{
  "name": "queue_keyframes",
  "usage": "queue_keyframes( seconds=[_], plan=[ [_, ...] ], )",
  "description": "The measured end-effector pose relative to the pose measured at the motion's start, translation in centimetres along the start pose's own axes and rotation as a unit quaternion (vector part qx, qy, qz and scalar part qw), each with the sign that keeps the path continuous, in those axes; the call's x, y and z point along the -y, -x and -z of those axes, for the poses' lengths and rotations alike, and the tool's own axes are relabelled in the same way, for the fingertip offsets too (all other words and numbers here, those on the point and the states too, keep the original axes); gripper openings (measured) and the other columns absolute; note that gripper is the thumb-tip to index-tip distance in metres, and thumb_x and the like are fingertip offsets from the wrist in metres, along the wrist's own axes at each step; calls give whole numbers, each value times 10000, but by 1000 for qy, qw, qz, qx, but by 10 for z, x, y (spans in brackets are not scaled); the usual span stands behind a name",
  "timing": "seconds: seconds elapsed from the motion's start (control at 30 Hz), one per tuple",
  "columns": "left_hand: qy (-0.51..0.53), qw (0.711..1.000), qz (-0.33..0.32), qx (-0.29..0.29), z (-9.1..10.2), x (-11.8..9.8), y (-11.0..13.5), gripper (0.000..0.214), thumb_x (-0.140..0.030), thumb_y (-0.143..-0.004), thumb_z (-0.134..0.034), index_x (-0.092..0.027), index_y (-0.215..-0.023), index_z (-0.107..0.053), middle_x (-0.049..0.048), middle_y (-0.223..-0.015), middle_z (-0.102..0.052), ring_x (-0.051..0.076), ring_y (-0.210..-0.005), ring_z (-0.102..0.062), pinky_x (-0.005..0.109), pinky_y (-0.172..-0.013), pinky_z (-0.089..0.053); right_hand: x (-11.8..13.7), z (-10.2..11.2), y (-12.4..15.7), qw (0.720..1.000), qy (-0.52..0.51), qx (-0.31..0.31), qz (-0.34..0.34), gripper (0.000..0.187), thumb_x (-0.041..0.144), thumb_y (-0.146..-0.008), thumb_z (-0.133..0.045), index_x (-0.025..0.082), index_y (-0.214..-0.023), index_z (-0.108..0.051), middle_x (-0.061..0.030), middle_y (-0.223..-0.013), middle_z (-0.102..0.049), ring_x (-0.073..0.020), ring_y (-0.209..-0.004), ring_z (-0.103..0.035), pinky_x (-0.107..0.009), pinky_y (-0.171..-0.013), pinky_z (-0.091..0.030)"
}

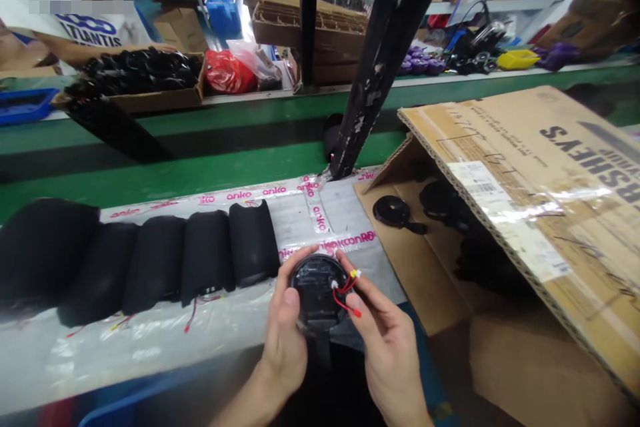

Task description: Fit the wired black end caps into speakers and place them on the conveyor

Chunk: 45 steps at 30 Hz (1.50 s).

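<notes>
In front of me I hold a black speaker housing (315, 303), its round open end facing up. Thin red wires with small white, yellow and red connectors (354, 273) come out of that end. My left hand (286, 327) is closed around its left side, thumb on the near rim. My right hand (387, 330) grips the right side, its thumb beside the wires. To the left, several black fabric-covered cylinders (207, 257) lie in a row, some with thin coloured wires at their near ends. The lower part of the housing blends into a dark area below.
An open cardboard box (500, 147) at right holds black round parts, including a black cap with a strap (393, 211). A black post (373, 67) rises behind the taped bench (320, 213). Beyond the green conveyor (225, 140), a person stands by a box of black parts (145, 73).
</notes>
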<state>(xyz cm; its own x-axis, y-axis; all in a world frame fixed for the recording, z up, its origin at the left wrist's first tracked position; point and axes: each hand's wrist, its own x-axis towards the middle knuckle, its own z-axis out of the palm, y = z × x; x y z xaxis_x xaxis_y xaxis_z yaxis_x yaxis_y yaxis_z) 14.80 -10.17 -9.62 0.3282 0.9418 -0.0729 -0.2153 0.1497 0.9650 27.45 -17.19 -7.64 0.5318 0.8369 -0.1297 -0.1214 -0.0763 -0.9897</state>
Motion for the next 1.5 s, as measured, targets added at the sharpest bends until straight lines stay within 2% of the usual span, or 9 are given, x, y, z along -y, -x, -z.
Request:
queue_keyframes(
  seconds=[0.17, 0.3, 0.47, 0.57, 0.67, 0.87, 1.0, 1.23, 1.5],
  plan=[
    [-25, 993, -23, 114, 13, -15, -24, 445, -508, -1112, -496, -193, -1325, -727, 103, -1368, -754, 303, -1263, -698, 377, -1095, -531, -5, -5, 0, 999, -33, -24, 2, 287, 427, -1010, -774, 337, -1273, -844, -71, -1448, -777, -343, -1382, -716, -547, -1229, -545],
    [25, 988, -15, 151, 8, -23, -36, 454, -444, -1164, -406, -181, -1280, -758, 99, -1272, -802, 262, -1183, -738, 342, -1058, -554, 4, 0, -3, 1000, 1, -14, 21, 287, 422, -1020, -759, 300, -1262, -852, -87, -1383, -810, -343, -1345, -739, -542, -1214, -561],
    [20, 986, 3, 164, 7, -26, -34, 451, -457, -1154, -426, -175, -1308, -742, 102, -1249, -814, 270, -1146, -760, 358, -1037, -577, 3, 34, -15, 984, 76, 143, 73, 499, 358, -969, -824, 323, -1459, -734, -94, -1580, -677, -347, -1518, -599, -615, -1302, -429],
    [-7, 988, -5, 153, 9, -26, -34, 473, -480, -1151, -428, -163, -1298, -748, 105, -1265, -807, 274, -1159, -751, 354, -1041, -571, -6, 49, -26, 964, 146, 176, 135, 641, 276, -869, -917, 335, -1475, -715, -92, -1590, -669, -348, -1506, -611, -638, -1302, -424],
    [-9, 988, -19, 155, 9, -26, -34, 477, -490, -1156, -413, -176, -1245, -761, 91, -1245, -810, 271, -1147, -749, 353, -1042, -569, -12, 48, -31, 964, 138, 155, 166, 633, 237, -833, -940, 337, -1426, -745, -77, -1508, -737, -330, -1419, -690, -590, -1259, -506],
    [-34, 985, -12, 171, 11, -26, -32, 497, -504, -1170, -376, -187, -1292, -739, 97, -1269, -794, 277, -1166, -738, 364, -1066, -552, -11, 43, -30, 985, 64, 153, 40, 669, 267, -755, -1008, 328, -1380, -776, -62, -1474, -761, -338, -1418, -690, -558, -1275, -491],
    [-15, 981, -8, 192, 11, -22, -34, 503, -522, -1169, -363, -196, -1314, -718, 106, -1280, -793, 289, -1156, -744, 396, -1084, -552, -11, 37, -17, 989, -22, 146, -2, 595, 346, -851, -942, 312, -1417, -763, -85, -1492, -746, -360, -1428, -682, -587, -1262, -496],
    [-59, 981, -20, 182, 13, -22, -33, 505, -499, -1173, -356, -186, -1310, -728, 116, -1289, -776, 280, -1147, -732, 388, -1122, -521, -28, -2, 20, 996, -77, -27, -22, 529, 354, -1002, -782, 298, -1519, -683, -85, -1614, -641, -333, -1475, -643, -533, -1255, -515],
    [-97, 976, -49, 186, 17, -21, -34, 536, -493, -1184, -337, -168, -1362, -724, 120, -1427, -743, 289, -1287, -694, 392, -1190, -479, -35, -13, 19, 994, -97, -54, -8, 504, 408, -986, -777, 285, -1473, -724, -78, -1588, -672, -345, -1508, -605, -567, -1308, -426]
  ],
)
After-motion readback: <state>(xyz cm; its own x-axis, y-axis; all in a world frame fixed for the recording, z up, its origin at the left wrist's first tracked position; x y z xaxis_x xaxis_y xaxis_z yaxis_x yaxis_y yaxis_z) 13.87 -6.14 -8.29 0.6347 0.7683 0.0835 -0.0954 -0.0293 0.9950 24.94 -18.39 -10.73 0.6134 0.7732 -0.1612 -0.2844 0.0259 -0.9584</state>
